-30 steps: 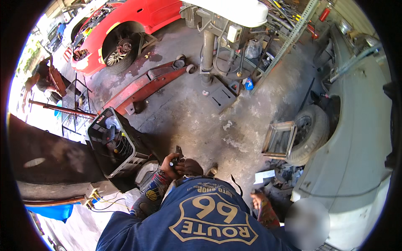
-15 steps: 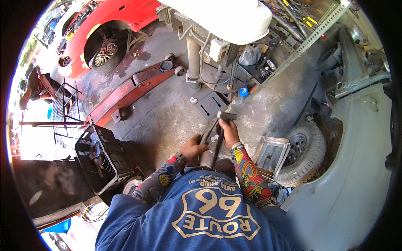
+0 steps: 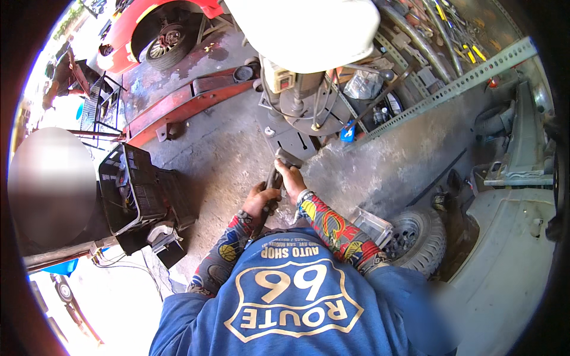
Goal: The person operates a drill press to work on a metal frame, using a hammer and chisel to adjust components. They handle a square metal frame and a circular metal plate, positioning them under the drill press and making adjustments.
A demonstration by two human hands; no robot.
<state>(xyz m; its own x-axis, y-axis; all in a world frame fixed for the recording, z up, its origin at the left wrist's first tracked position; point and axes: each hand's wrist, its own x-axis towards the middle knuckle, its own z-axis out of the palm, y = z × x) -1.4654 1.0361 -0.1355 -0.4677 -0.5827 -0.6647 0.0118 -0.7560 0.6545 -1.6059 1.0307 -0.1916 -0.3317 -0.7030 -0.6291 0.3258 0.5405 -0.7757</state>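
Note:
A hammer is in front of my chest, its metal head [image 3: 290, 158] pointing away from me toward the drill press base. My right hand [image 3: 291, 179] is closed round it just below the head. Closer to my body, on the left, my left hand [image 3: 259, 200] is closed round a dark bar [image 3: 271, 180] that lies alongside the hammer. The two pieces overlap, and my fingers hide much of both. Where the bar ends under the left hand I cannot make out.
A drill press base [image 3: 285, 141] stands ahead, with a red floor jack [image 3: 172, 110] to its left. Black crates [image 3: 122, 222] are at my left. A tyre [image 3: 428, 237], a metal frame [image 3: 367, 224] and a grey car panel [image 3: 504, 237] are at my right. A perforated metal rail [image 3: 451, 89] crosses the far right.
Both hands have shifted left in the view with the hammer and the bar, and the two pieces are now closer together. The whole view has also turned a little.

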